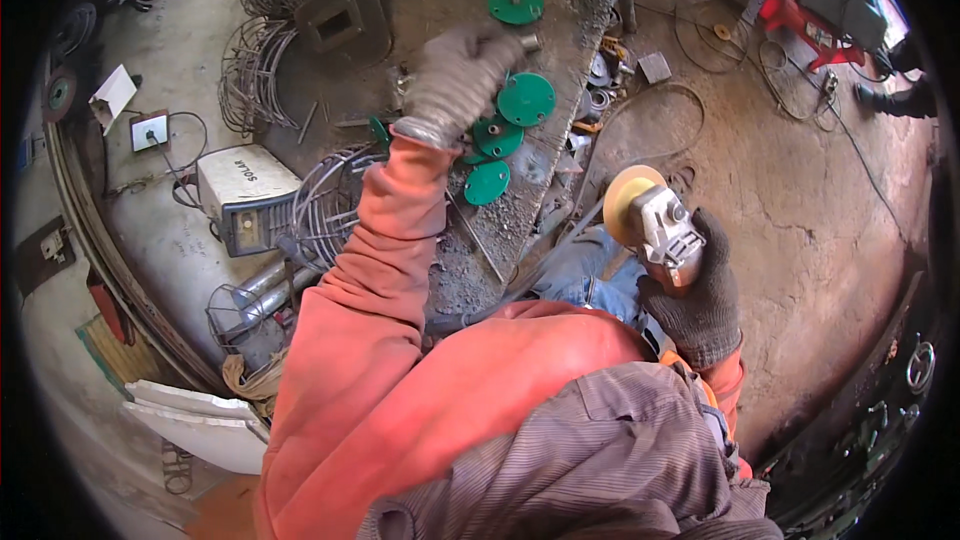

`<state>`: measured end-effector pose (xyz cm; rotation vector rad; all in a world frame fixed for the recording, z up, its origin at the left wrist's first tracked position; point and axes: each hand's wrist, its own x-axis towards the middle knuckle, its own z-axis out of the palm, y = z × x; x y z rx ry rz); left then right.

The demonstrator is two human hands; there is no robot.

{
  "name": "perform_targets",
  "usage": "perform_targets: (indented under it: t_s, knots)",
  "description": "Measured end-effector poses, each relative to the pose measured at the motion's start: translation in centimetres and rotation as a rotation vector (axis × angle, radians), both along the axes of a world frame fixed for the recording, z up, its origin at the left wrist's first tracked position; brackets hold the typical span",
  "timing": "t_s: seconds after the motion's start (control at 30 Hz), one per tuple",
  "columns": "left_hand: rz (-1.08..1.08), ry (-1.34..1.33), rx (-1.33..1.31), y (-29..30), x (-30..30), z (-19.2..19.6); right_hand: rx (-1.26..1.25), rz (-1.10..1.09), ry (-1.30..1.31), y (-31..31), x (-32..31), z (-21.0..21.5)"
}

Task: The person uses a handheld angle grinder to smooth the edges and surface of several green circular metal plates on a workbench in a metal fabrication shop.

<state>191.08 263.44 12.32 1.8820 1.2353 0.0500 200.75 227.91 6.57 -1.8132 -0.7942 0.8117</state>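
My left hand (pixel 460 80), in a grey-brown knit glove, is over the dirty workbench (pixel 400 0) and smeared by motion, so its fingers cannot be made out. A short metal cylinder (pixel 530 42) shows right beside its fingertips; I cannot tell if the hand holds it. Just right of the hand lies a round green disc (pixel 526 99), with more green discs (pixel 487 183) nearer me and another green disc (pixel 515 2) farther off. Lower right, my gloved right hand (pixel 705 305) is wrapped round an angle grinder (pixel 668 230), whose pale yellow wheel (pixel 630 202) points away from the bench.
Wire coils (pixel 255 75) and a dark welding mask (pixel 345 25) are at the bench's far left. A white box-shaped machine (pixel 247 185) stands left. Beyond the bench's right edge, cables (pixel 690 105) loop over the floor. A red plastic chair (pixel 800 20) is at the far right, near another person's foot.
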Motion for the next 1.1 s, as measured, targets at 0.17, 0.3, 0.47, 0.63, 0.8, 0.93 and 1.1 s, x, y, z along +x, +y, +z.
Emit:
perform_targets:
  t_s: [0.17, 0.3, 0.47, 0.63, 0.8, 0.93, 1.1]
  knots:
    - [-0.629, 0.424, 0.54, -1.2, -0.9, 0.3, -0.001, -0.013, 0.0, 0.0, -0.1, 0.0]
    - [-0.668, 0.362, 0.606, -1.9, -1.7, -0.5, 0.035, -0.019, -0.012, -0.4, -0.5, -1.4]
    - [-0.288, -0.001, -0.005, -4.0, -1.5, 0.2, -0.038, -0.018, 0.039, 0.1, -0.7, 0.1]
    - [-0.27, 0.011, -0.195, -5.6, -2.0, -2.9, -0.058, 0.05, 0.001, 0.5, -0.6, 0.1]
    - [-0.236, 0.175, -0.284, -5.6, -1.6, -2.9, -0.037, 0.084, 0.02, 1.6, -0.3, 0.4]
    - [-0.214, 0.206, -0.301, -5.6, -1.5, -3.0, -0.031, 0.105, 0.0, 2.0, -0.2, 0.0]
    - [-0.259, 0.085, -0.231, -5.8, -2.1, -3.6, -0.036, 0.12, 0.009, 2.7, 0.2, 0.2]
